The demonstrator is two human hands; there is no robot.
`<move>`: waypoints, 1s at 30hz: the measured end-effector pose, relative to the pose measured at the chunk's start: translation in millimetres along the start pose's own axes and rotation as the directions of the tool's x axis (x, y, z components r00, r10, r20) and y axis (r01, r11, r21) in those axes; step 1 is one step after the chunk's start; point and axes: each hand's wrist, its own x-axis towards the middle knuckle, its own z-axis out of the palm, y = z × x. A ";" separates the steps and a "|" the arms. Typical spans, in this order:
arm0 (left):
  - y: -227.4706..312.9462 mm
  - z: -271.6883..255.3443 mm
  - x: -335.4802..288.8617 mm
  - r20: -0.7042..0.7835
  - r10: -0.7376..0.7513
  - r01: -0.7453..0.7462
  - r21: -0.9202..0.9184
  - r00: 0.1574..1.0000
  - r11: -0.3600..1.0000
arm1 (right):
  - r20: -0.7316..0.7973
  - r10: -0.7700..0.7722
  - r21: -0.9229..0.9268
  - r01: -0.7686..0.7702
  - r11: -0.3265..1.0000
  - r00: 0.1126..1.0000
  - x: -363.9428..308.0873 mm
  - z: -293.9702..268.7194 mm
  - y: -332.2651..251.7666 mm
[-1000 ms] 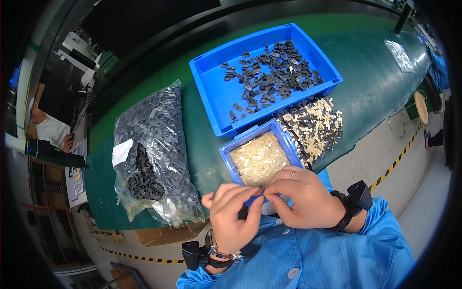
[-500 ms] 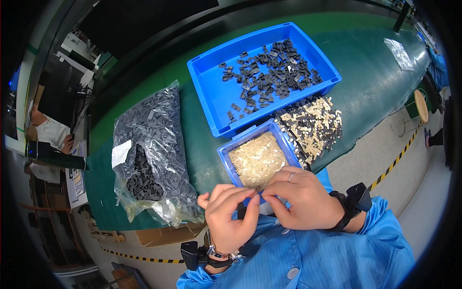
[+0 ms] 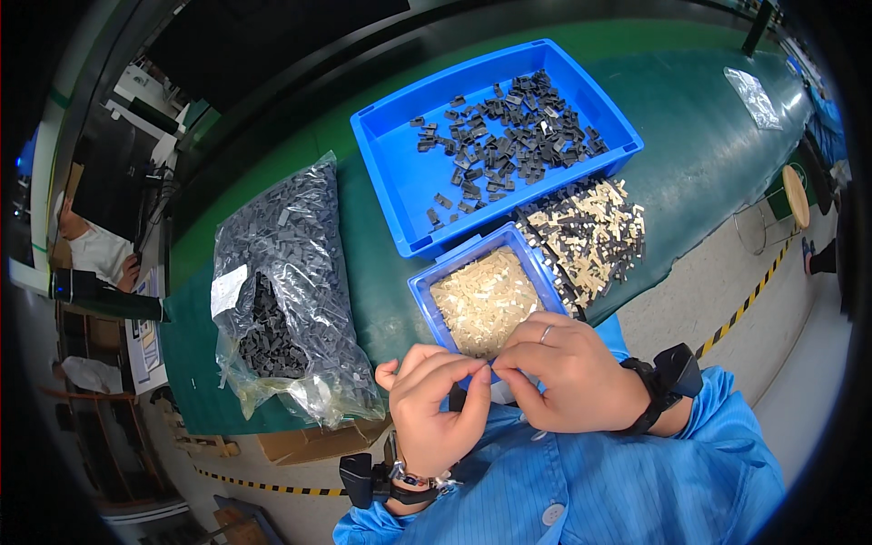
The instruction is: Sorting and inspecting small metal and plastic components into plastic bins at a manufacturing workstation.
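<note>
My left hand [image 3: 432,400] and my right hand [image 3: 568,374] meet fingertip to fingertip, each in a pinch. Whatever lies between the fingertips is too small and covered to make out. Just beyond them stands a small blue bin [image 3: 421,289] heaped with tiny cream-coloured pieces [image 3: 486,295]. To its right, a loose pile of mixed cream and black pieces [image 3: 590,238] lies on the green table covering. Behind the bin is a large blue tray [image 3: 389,182] with many small black plastic parts [image 3: 522,132] scattered in it.
A clear plastic bag [image 3: 289,282] full of black parts lies to the left on the green mat [image 3: 381,318]. A flat clear bag [image 3: 752,98] rests at the far right. A stool [image 3: 795,197] stands beyond the table's right edge. Another person [image 3: 98,250] is at far left.
My hands stay pinched together in almost the same place. The view has shifted very slightly; the bins and bag have not visibly moved.
</note>
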 end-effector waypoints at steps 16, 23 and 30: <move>-3.0 2.6 0.3 0.036 0.007 -0.007 -0.022 0.999 1.000 | -0.008 0.038 0.016 -0.038 0.999 0.999 1.2 0.4 -1.6; -6.0 2.3 1.4 -0.017 -0.025 0.025 0.034 1.000 0.999 | -0.035 0.058 -0.019 -0.058 0.998 0.998 -1.3 -5.2 -0.3; -7.9 0.9 2.9 -0.060 -0.023 0.032 0.147 0.998 0.989 | -0.081 0.038 -0.125 -0.048 0.991 0.996 -2.4 -12.0 2.5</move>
